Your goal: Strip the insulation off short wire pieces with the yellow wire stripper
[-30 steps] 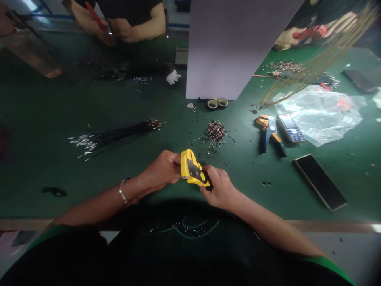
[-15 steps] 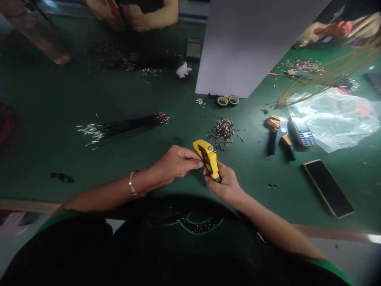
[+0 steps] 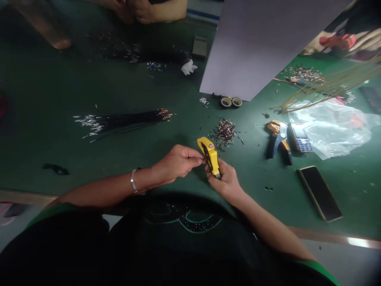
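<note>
My right hand [image 3: 224,180] is wrapped round yellow crimping pliers [image 3: 210,153], whose head tilts up and to the left. Close against the jaw side, my left hand [image 3: 181,161] is closed in a pinch; what sits between thumb and finger is too small and dark to make out. Just beyond the pliers lies a heap of small copper-coloured and dark pieces [image 3: 225,132]. To the left, a bundle of black wires [image 3: 127,119] rests on the green table [image 3: 98,163], with silvery tips at its left end and copper-coloured tips at its right.
Orange-and-black wire strippers [image 3: 279,137], a keypad phone [image 3: 301,138], a plastic bag [image 3: 342,127] and a smartphone [image 3: 320,193] lie to the right. Two tape rolls [image 3: 231,102] sit by a pale upright panel [image 3: 247,51]. Other people's hands [image 3: 143,10] are at work across the table.
The view has shifted slightly, so the table items sit a little differently in the frame. Both hands keep nearly the same pose at the yellow crimping pliers.
</note>
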Demonstrator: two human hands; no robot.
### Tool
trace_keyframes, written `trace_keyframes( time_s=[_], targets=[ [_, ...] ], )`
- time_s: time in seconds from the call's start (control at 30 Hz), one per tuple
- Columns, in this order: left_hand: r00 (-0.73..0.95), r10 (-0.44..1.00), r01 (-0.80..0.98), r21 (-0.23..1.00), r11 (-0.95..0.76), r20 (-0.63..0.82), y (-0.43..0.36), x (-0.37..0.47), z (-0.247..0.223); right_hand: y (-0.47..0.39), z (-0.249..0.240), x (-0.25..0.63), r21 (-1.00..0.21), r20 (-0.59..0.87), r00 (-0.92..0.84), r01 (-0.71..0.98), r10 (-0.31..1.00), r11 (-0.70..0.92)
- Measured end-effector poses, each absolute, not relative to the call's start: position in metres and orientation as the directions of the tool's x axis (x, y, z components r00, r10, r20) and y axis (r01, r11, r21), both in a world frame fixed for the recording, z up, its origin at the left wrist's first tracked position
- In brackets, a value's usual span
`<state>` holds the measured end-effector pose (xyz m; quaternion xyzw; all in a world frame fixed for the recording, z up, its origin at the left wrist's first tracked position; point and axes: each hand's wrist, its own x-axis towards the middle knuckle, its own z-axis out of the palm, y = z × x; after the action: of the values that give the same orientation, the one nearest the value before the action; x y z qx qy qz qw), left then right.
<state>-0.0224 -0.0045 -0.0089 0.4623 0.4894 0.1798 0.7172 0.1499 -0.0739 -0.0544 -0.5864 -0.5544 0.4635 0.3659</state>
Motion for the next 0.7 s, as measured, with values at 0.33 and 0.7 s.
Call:
trace_keyframes(
  time_s=[0.33, 0.7],
  targets=[
    [0.375, 0.763, 0.163, 0.848, 0.505, -0.526, 0.003, -0.021, -0.01, -0.073, -0.053, 0.145, -0.954, -0.299, -0.075, 0.054, 0.951, -0.295],
    [0.425, 0.853, 0.325, 0.931, 0.168, -0.302, 0.003, -0.027, -0.022, -0.066, -0.061, 0.144, -0.906, -0.34, -0.142, -0.217, 0.93, -0.364]
  ],
)
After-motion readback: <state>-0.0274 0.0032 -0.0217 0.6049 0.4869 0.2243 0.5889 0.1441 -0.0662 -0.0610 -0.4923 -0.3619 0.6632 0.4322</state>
